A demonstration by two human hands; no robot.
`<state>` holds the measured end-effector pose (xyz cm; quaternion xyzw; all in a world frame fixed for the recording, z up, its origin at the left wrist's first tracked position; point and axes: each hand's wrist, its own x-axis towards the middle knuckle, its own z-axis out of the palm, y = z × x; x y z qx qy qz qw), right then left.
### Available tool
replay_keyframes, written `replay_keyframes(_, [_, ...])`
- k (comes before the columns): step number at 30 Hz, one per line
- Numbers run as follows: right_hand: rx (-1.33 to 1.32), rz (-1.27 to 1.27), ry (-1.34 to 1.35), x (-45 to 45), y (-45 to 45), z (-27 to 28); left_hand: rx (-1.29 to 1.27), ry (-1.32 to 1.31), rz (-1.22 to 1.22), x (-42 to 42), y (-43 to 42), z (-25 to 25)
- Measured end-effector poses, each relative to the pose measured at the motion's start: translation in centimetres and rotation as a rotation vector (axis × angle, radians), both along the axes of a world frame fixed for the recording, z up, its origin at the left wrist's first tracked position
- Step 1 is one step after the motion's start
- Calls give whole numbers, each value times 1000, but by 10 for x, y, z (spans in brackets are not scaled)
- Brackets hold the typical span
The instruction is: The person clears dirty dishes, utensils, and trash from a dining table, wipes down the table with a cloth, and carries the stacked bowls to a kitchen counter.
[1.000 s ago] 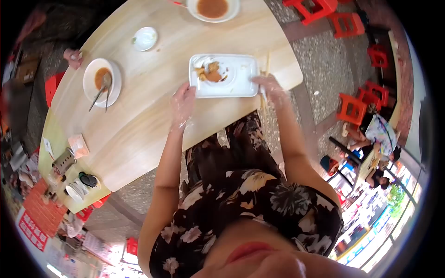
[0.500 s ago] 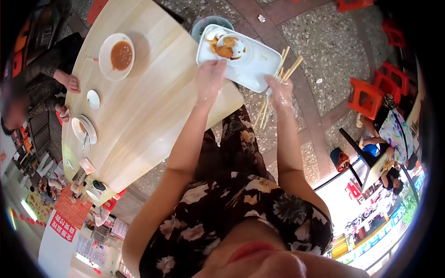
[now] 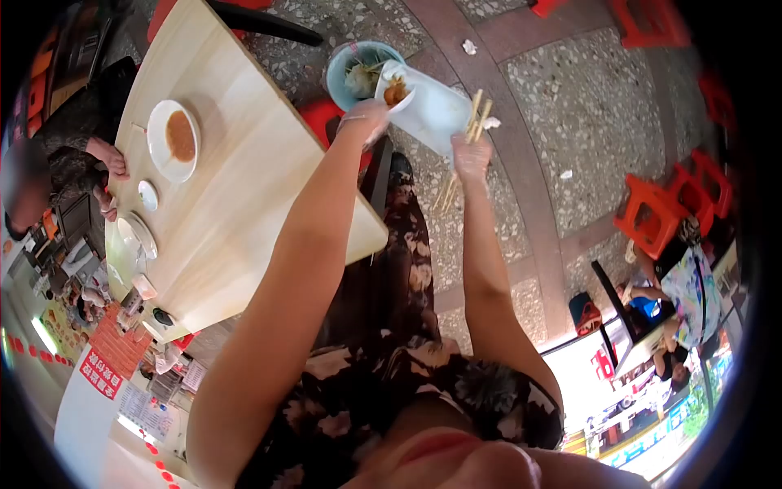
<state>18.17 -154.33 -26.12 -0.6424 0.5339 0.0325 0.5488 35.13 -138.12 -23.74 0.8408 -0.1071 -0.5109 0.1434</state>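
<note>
My left hand [image 3: 364,122], in a clear plastic glove, grips the near left end of a white tray [image 3: 444,110]. A white bowl [image 3: 397,96] with brown food scraps [image 3: 395,90] sits at the tray's left end. My right hand [image 3: 471,157], also gloved, is closed round several wooden chopsticks [image 3: 478,116] at the tray's right end; its fingers are partly hidden. The tray is tilted, its left end over the rim of a light blue bin [image 3: 336,81]. Inside the bin lies pale, stringy waste [image 3: 363,80].
A wooden-topped table [image 3: 244,147] is at my left, bearing a bowl of reddish-brown soup [image 3: 181,137], a small white dish [image 3: 147,196] and stacked bowls. Across it, a person's hand [image 3: 110,158] rests on the edge. Red stools [image 3: 649,216] stand at the right.
The tray has come over the bin and tipped down at its left end, both hands moving with it. More of the bin shows, and the table now lies further left.
</note>
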Motion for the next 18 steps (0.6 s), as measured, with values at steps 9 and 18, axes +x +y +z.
replay_keyframes(9, [-203, 644, 507, 139, 32, -117, 286, 206, -280, 65, 50, -258])
replay_keyframes(18, [-138, 665, 560, 140, 23, -126, 664, -31, -333, 80, -3, -156])
